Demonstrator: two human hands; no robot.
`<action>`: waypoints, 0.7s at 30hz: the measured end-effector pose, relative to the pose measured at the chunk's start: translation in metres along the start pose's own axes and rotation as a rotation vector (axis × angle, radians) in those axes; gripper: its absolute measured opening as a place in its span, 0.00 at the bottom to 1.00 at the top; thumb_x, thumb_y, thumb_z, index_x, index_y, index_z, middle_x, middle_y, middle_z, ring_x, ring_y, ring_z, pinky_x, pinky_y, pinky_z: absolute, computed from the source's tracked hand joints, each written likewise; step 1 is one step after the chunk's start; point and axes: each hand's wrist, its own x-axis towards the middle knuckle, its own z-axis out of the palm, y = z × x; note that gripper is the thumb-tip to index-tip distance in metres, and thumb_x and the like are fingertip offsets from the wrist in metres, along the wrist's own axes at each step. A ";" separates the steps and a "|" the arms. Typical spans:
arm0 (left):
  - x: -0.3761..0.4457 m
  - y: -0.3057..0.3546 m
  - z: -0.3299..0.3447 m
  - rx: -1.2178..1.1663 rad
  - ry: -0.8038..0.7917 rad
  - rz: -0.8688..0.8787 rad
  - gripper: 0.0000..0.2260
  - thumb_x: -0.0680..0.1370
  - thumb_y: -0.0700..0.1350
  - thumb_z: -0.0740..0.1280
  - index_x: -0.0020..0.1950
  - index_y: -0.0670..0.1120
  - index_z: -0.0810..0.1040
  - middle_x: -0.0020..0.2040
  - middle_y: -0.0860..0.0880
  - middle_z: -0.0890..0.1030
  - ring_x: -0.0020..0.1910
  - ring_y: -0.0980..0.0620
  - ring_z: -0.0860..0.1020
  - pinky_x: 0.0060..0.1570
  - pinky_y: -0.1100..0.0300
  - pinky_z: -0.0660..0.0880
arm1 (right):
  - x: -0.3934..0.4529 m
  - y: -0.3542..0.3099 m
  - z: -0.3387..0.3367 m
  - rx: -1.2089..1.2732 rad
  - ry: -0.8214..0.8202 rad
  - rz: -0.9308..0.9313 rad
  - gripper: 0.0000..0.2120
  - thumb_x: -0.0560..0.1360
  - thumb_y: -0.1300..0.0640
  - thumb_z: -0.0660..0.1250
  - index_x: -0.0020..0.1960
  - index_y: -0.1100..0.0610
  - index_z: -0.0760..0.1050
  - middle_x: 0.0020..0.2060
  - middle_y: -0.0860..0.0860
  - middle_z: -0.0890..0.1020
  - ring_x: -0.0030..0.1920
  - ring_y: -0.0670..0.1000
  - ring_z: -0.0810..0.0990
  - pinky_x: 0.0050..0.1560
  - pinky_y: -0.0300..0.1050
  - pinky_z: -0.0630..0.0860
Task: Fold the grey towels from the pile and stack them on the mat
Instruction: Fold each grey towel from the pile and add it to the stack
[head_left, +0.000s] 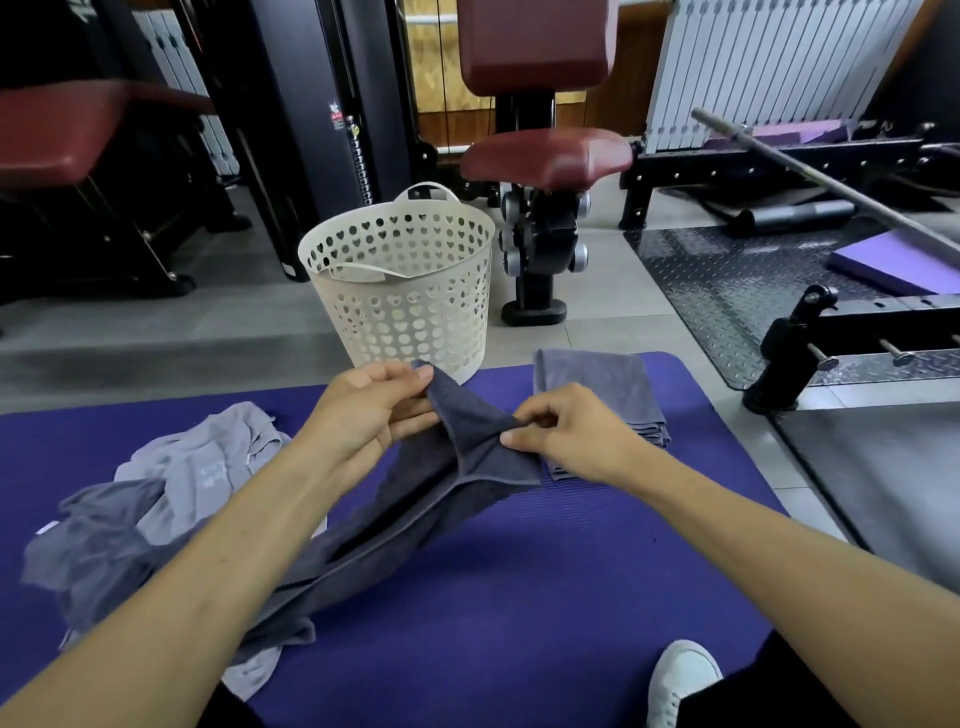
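A dark grey towel (415, 499) is lifted off the purple mat (519, 597) at its far end and trails back toward me. My left hand (374, 402) pinches its top corner between thumb and fingers. My right hand (566, 428) pinches the edge a little to the right and lower. A crumpled pile of grey towels (156, 499) lies on the mat's left side, partly under my left forearm. A stack of folded grey towels (597, 395) sits on the mat's far right, just behind my right hand.
A white perforated basket (400, 280) stands at the mat's far edge. Behind it is a gym machine with a maroon seat (545, 156). A black steel frame (831, 338) and a barbell (831, 176) lie to the right. My white shoe (680, 680) rests on the mat.
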 end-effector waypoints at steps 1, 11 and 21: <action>0.002 -0.002 -0.005 0.024 0.011 -0.018 0.02 0.78 0.38 0.69 0.47 0.40 0.78 0.43 0.42 0.85 0.40 0.50 0.85 0.41 0.60 0.82 | 0.001 0.000 -0.002 0.037 -0.011 0.029 0.10 0.75 0.57 0.73 0.41 0.64 0.81 0.25 0.49 0.72 0.27 0.43 0.67 0.31 0.34 0.66; 0.010 -0.014 -0.019 0.609 -0.220 0.241 0.10 0.71 0.42 0.77 0.50 0.52 0.83 0.49 0.52 0.85 0.50 0.55 0.83 0.56 0.62 0.77 | 0.039 -0.015 -0.008 0.414 0.070 0.092 0.15 0.74 0.60 0.73 0.31 0.64 0.77 0.26 0.50 0.75 0.28 0.45 0.74 0.31 0.36 0.72; 0.014 -0.023 -0.009 0.776 -0.067 0.474 0.06 0.77 0.40 0.70 0.44 0.50 0.81 0.35 0.59 0.81 0.36 0.60 0.77 0.43 0.62 0.72 | 0.037 -0.023 0.006 0.499 0.011 0.141 0.11 0.78 0.52 0.69 0.42 0.59 0.82 0.32 0.51 0.81 0.33 0.47 0.78 0.36 0.39 0.78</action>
